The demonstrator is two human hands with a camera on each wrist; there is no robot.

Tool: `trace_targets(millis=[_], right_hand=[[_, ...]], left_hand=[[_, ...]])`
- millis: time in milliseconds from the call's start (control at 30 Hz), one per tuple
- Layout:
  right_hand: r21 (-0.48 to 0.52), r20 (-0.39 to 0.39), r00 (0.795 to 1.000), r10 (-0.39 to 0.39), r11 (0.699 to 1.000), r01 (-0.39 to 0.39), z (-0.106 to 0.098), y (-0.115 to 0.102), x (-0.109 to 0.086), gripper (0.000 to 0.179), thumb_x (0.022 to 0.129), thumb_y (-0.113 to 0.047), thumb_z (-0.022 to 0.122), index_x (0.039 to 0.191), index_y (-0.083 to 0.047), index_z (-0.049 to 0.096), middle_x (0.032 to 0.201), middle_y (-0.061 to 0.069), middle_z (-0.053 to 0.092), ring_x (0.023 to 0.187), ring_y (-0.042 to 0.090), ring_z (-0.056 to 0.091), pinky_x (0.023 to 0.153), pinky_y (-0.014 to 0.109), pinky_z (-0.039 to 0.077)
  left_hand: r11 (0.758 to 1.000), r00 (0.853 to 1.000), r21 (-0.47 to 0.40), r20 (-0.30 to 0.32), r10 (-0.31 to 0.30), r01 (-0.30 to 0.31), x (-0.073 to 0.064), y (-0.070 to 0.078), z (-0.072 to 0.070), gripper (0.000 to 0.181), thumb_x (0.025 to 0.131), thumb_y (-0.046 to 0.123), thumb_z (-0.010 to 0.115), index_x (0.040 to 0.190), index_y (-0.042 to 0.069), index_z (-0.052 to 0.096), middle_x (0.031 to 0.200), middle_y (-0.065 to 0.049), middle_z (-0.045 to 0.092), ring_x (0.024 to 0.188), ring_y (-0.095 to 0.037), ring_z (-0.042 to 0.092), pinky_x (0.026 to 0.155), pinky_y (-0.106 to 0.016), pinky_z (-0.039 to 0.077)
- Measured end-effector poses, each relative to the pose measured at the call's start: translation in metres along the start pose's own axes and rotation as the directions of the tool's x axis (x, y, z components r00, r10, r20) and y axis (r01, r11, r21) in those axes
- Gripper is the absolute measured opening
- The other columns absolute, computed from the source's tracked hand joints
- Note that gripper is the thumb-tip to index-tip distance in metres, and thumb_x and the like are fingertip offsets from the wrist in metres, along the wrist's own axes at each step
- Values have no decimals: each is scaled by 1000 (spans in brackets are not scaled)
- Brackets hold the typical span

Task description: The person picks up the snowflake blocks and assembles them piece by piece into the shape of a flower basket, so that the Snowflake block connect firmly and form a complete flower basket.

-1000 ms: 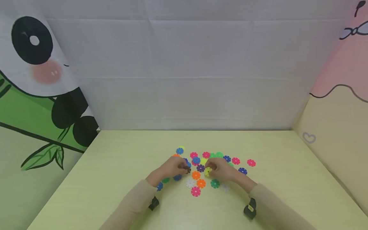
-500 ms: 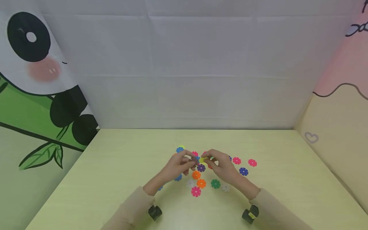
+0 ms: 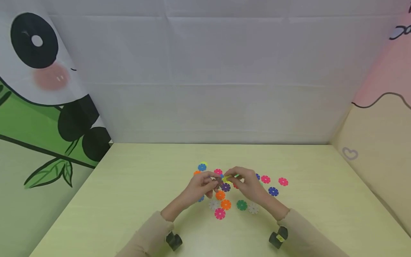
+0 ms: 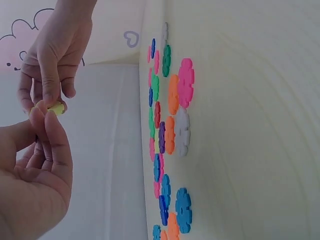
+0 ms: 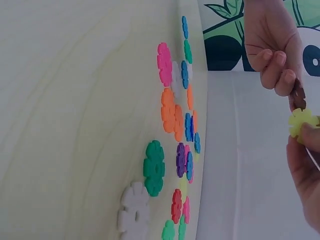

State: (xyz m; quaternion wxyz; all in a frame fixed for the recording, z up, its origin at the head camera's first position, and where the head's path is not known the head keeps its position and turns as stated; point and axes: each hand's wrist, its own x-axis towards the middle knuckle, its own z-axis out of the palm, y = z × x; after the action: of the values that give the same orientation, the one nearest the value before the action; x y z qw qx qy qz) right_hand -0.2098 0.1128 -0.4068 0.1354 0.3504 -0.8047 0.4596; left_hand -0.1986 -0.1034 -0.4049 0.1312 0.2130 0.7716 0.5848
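My left hand pinches a brown notched snowflake disc between thumb and fingers. In my right hand a yellow snowflake disc is pinched by thumb and forefinger. Both discs are held above the table, edge to edge. In the right wrist view the brown disc's rim meets or overlaps the yellow one's; whether their slots interlock I cannot tell. The left wrist view shows the fingertips of both hands together around the yellow disc, and the brown disc is hidden there behind the left fingers.
Several loose snowflake discs lie scattered on the pale table under and around the hands. Among them are a pink disc, a dark green disc and a purple disc. A white cloth wall stands behind the table.
Both hands have risen from the table and come together, the left with the brown disc and the right with the yellow one. Over the last half second they shift only slightly.
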Motion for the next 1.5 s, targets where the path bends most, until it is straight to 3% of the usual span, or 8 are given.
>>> trace_targets(millis=[167, 333, 567, 767, 933, 1100, 1267, 1500], right_hand=[[22, 24, 1000, 5, 1000, -6, -1, 2, -2, 16, 86, 10, 66, 99, 1, 72, 92, 13, 74, 81, 23, 70, 72, 24, 60], [29, 8, 997, -72, 997, 72, -1, 1, -1, 17, 84, 13, 66, 93, 0, 73, 84, 12, 74, 72, 25, 68, 66, 22, 59], [-21, 36, 985, -169, 985, 170, -4, 1, 2, 19, 82, 15, 67, 89, -1, 74, 81, 11, 74, 71, 19, 69, 66, 22, 59], [6, 158, 987, 30, 999, -32, -19, 4, 2, 17, 86, 5, 69, 102, 1, 72, 95, 15, 75, 84, 24, 70, 74, 24, 60], [-121, 247, 934, 256, 965, -232, -36, 28, -6, 27, 87, -4, 70, 113, 2, 68, 105, 17, 73, 91, 23, 67, 75, 21, 56], [-259, 307, 889, 341, 928, -266, -55, 56, -25, 26, 81, -2, 75, 105, 5, 69, 94, 13, 70, 81, 17, 62, 69, 21, 52], [-279, 349, 842, 411, 904, -326, -63, 68, -38, 28, 78, -6, 80, 103, 3, 72, 86, 5, 64, 75, 10, 51, 64, 19, 46], [-269, 369, 834, 411, 906, -328, -62, 82, -44, 19, 79, -9, 79, 96, -7, 71, 85, -1, 62, 76, 8, 49, 66, 20, 45]], left_hand=[[1000, 1000, -11, 8, -23, 23, 0, 2, 2, 32, 101, 10, 54, 126, -9, 56, 101, -37, 66, 63, -7, 54, 68, -15, 54], [1000, 1000, -14, -17, -26, 26, 1, 3, 4, 31, 100, 8, 55, 125, -9, 59, 110, -36, 67, 68, -6, 58, 69, -15, 55], [1000, 998, 4, -57, 4, -4, 1, 5, 12, 30, 99, 7, 56, 123, -12, 60, 101, -34, 69, 65, -9, 62, 68, -18, 57], [999, 997, 30, -74, 33, -31, 1, 0, 17, 26, 98, 7, 58, 119, -8, 60, 104, -33, 70, 84, -42, 67, 66, -18, 56], [997, 988, 77, -156, 2, 10, -2, -11, 10, 24, 95, 8, 63, 115, -6, 65, 102, -25, 72, 91, -44, 66, 61, -20, 56], [997, 985, 63, -170, -31, 42, -8, -19, 1, 25, 93, 3, 63, 115, -9, 63, 102, -27, 69, 87, -42, 69, 68, -31, 62], [997, 984, 54, -169, -49, 59, -12, -19, -4, 26, 92, 0, 63, 115, -11, 62, 104, -28, 68, 87, -43, 70, 71, -37, 63], [997, 984, 37, -169, -56, 63, -13, -19, -2, 27, 92, 1, 63, 116, -11, 61, 104, -29, 67, 86, -39, 71, 70, -34, 63]])
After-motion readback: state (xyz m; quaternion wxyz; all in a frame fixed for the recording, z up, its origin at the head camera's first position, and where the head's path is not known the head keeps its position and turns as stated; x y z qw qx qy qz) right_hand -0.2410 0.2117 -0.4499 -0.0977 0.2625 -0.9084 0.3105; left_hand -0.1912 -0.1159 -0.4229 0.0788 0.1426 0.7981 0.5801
